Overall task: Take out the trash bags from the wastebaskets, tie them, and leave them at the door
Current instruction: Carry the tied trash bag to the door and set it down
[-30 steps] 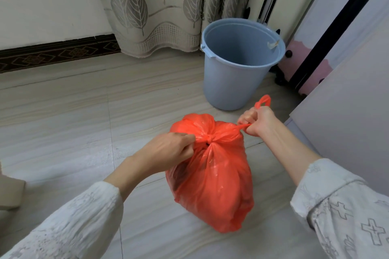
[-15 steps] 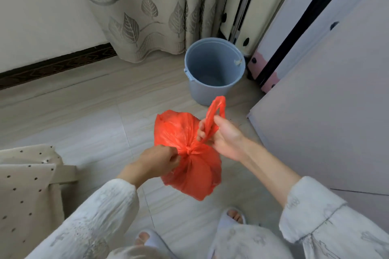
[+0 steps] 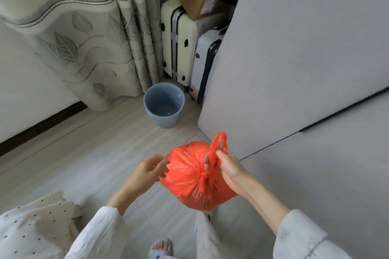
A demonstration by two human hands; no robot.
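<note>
A full orange-red trash bag point(image 3: 189, 176) hangs in the air in front of me, knotted at its neck. My right hand point(image 3: 229, 168) grips the bag's looped handles just above the knot and carries its weight. My left hand point(image 3: 147, 171) is beside the bag's left side with its fingers spread, fingertips close to the plastic and holding nothing. The blue wastebasket point(image 3: 164, 105) stands on the floor farther back, with no bag in it.
A leaf-patterned curtain point(image 3: 84, 48) hangs behind the wastebasket. Two suitcases point(image 3: 179, 48) stand in the corner. A large grey panel point(image 3: 294, 69) fills the right side. Dotted cloth point(image 3: 35, 227) lies at lower left. My slippered foot point(image 3: 162, 248) is on the pale wood-look floor.
The bag has come up off the floor as my view rose. My left hand has let go of the knot and opened. My right hand keeps the handles.
</note>
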